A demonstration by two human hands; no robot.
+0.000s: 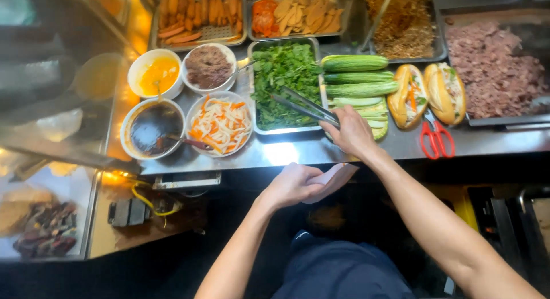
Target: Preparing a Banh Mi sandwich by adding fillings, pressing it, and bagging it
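Tongs [303,107], gripped by the right hand [350,133], point toward ten o'clock into the tray of green leaves [283,67], so pinching leaves seems next, while the left hand [292,184] holds a pale wrapper [335,177].

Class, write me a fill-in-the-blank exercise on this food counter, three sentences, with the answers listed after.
1. The right hand holds metal ____ over the tray of green herbs.
2. The scissors beside the two filled sandwiches have ____ handles.
3. The left hand holds a folded ____ paper wrapper.

Answers: tongs; red; white
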